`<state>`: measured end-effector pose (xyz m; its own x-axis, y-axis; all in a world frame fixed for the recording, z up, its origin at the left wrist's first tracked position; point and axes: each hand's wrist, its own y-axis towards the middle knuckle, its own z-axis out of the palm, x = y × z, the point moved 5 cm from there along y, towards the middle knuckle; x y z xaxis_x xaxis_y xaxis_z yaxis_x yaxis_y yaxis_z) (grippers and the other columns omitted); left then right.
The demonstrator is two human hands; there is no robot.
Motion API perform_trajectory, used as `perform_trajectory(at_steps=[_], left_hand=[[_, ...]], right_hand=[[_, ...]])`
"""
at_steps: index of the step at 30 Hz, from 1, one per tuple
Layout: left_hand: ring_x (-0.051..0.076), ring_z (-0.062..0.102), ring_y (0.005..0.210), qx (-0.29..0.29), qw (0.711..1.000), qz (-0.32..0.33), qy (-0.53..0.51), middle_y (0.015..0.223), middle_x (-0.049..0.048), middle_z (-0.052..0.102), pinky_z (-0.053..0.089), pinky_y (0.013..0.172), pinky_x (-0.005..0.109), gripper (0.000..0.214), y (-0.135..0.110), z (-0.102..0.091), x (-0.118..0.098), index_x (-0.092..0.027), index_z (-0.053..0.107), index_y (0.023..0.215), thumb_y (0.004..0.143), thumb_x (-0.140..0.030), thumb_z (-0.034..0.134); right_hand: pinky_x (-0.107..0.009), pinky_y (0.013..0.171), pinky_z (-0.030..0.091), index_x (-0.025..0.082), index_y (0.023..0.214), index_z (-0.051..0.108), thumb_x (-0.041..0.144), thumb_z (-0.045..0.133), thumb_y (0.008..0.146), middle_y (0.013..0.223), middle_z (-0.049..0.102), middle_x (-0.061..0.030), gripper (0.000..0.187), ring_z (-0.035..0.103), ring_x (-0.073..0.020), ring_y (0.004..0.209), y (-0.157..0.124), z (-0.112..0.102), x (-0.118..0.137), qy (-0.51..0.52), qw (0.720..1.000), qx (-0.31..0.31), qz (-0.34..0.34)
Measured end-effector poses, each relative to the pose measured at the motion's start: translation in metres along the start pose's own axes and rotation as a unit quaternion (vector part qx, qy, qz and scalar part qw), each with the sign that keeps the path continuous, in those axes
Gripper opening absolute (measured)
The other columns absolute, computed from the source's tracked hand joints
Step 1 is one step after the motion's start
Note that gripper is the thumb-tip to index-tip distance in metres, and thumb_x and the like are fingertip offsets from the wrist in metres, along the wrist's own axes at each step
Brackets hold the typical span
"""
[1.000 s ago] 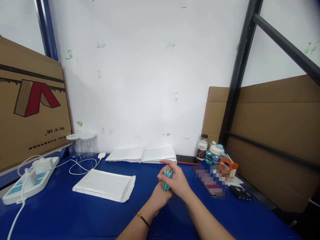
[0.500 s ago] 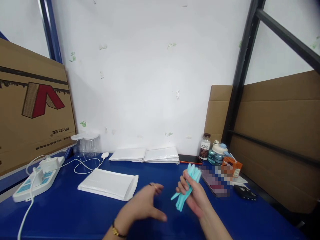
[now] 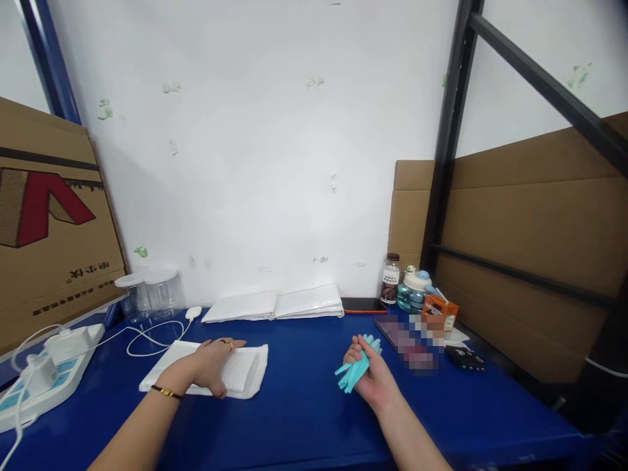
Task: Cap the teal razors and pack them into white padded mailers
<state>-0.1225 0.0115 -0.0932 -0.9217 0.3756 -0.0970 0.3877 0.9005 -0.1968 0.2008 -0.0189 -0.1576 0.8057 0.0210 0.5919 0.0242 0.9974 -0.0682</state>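
Note:
My left hand (image 3: 212, 366) lies over a white padded envelope (image 3: 171, 360) on the blue table, thumb and fingers spread apart across it. The envelope's flap end (image 3: 255, 376) points right. Whether the fingertips press on it I cannot tell. My right hand (image 3: 370, 369) is closed around a bundle of slim turquoise sticks (image 3: 354, 374), held above the table to the right. Their ends stick out on both sides of the fist; their exact kind is unclear.
White envelopes (image 3: 309, 302) lie along the wall beside a dark phone (image 3: 364, 305). A brown-capped bottle (image 3: 390, 280), a blue cup (image 3: 413, 291), an orange box (image 3: 440, 313) and a black object (image 3: 465, 358) stand right. A power strip (image 3: 69, 373) and clear jars (image 3: 161, 293) are left.
My left hand has moved left from the middle of the table onto the padded envelope. My right hand still holds the turquoise sticks, now tilted more. The view has shifted right.

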Motion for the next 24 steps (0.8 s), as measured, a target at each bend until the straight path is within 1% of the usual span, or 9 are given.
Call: perform_trajectory(at_steps=[2, 4, 7, 9, 12, 15, 18, 22, 24], left_hand=[[0.029, 0.056, 0.105, -0.046, 0.998, 0.045, -0.005, 0.112, 0.0071, 0.061, 0.039, 0.095, 0.037, 0.073, 0.001, 0.000, -0.022, -0.023, 0.054, 0.118, 0.047, -0.034, 0.067], [0.027, 0.059, 0.096, -0.082, 0.994, 0.074, -0.010, 0.101, 0.0048, 0.063, 0.042, 0.087, 0.032, 0.055, 0.001, 0.000, -0.048, -0.023, 0.058, 0.106, 0.052, -0.035, 0.062], [0.025, 0.061, 0.088, -0.112, 0.989, 0.091, -0.015, 0.095, 0.0038, 0.063, 0.043, 0.074, 0.028, 0.046, 0.004, -0.001, -0.088, -0.023, 0.056, 0.101, 0.057, -0.035, 0.059], [0.023, 0.061, 0.082, -0.129, 0.986, 0.100, -0.027, 0.089, 0.0026, 0.063, 0.042, 0.068, 0.027, 0.043, 0.006, -0.003, -0.112, -0.023, 0.053, 0.100, 0.059, -0.034, 0.058], [0.021, 0.060, 0.075, -0.153, 0.978, 0.121, -0.077, 0.084, 0.0005, 0.062, 0.039, 0.063, 0.025, 0.041, 0.008, -0.009, -0.135, -0.023, 0.050, 0.100, 0.061, -0.034, 0.058], [0.018, 0.057, 0.073, -0.152, 0.962, 0.154, -0.169, 0.084, -0.0010, 0.060, 0.039, 0.062, 0.023, 0.045, 0.011, -0.010, -0.146, -0.022, 0.047, 0.102, 0.061, -0.032, 0.060], [0.016, 0.055, 0.076, -0.158, 0.934, 0.190, -0.257, 0.089, -0.0005, 0.058, 0.041, 0.065, 0.023, 0.049, 0.016, -0.009, -0.150, -0.020, 0.044, 0.105, 0.061, -0.029, 0.062], [0.016, 0.054, 0.080, -0.178, 0.896, 0.213, -0.346, 0.095, 0.0015, 0.057, 0.044, 0.071, 0.026, 0.052, 0.020, -0.011, -0.151, -0.019, 0.041, 0.110, 0.063, -0.025, 0.062], [0.016, 0.053, 0.080, -0.179, 0.883, 0.213, -0.379, 0.095, 0.0019, 0.056, 0.045, 0.072, 0.026, 0.051, 0.020, -0.012, -0.149, -0.018, 0.041, 0.110, 0.064, -0.024, 0.061]], right_hand=[[-0.031, 0.051, 0.046, 0.022, 0.067, 0.052, 0.040, 0.062, 0.077, 0.057, 0.055, 0.0014, 0.023, 0.056, -0.0143, 0.052, 0.000, 0.000, -0.001, -0.013, 0.999, -0.035, 0.000], [-0.031, 0.048, 0.045, 0.022, 0.066, 0.050, 0.049, 0.056, 0.078, 0.060, 0.058, -0.0011, 0.030, 0.058, -0.0167, 0.053, -0.001, 0.001, -0.003, -0.042, 0.997, -0.067, -0.001], [-0.024, 0.034, 0.030, 0.023, 0.068, 0.049, 0.056, 0.053, 0.078, 0.051, 0.052, 0.0027, 0.035, 0.042, -0.0107, 0.035, -0.003, 0.009, -0.006, -0.088, 0.993, -0.077, -0.009], [-0.022, 0.031, 0.022, 0.022, 0.068, 0.048, 0.058, 0.053, 0.077, 0.044, 0.043, 0.0059, 0.037, 0.032, -0.0086, 0.030, -0.005, 0.015, -0.005, -0.110, 0.991, -0.072, -0.027], [-0.021, 0.033, 0.022, 0.021, 0.065, 0.047, 0.056, 0.057, 0.074, 0.040, 0.036, 0.0077, 0.037, 0.033, -0.0089, 0.033, -0.009, 0.023, 0.003, -0.117, 0.987, -0.087, -0.072], [-0.020, 0.035, 0.025, 0.020, 0.065, 0.047, 0.054, 0.062, 0.072, 0.040, 0.035, 0.0084, 0.037, 0.034, -0.0084, 0.035, -0.014, 0.031, 0.013, -0.117, 0.981, -0.097, -0.120], [-0.019, 0.037, 0.026, 0.019, 0.068, 0.048, 0.054, 0.061, 0.073, 0.043, 0.035, 0.0084, 0.037, 0.033, -0.0077, 0.037, -0.020, 0.043, 0.022, -0.133, 0.972, -0.090, -0.170], [-0.019, 0.039, 0.024, 0.018, 0.068, 0.050, 0.052, 0.059, 0.076, 0.050, 0.036, 0.0072, 0.036, 0.032, -0.0073, 0.041, -0.028, 0.068, 0.035, -0.183, 0.955, -0.050, -0.229], [-0.020, 0.042, 0.027, 0.018, 0.068, 0.051, 0.051, 0.057, 0.077, 0.052, 0.039, 0.0063, 0.035, 0.034, -0.0081, 0.044, -0.033, 0.081, 0.042, -0.224, 0.938, -0.025, -0.263]])
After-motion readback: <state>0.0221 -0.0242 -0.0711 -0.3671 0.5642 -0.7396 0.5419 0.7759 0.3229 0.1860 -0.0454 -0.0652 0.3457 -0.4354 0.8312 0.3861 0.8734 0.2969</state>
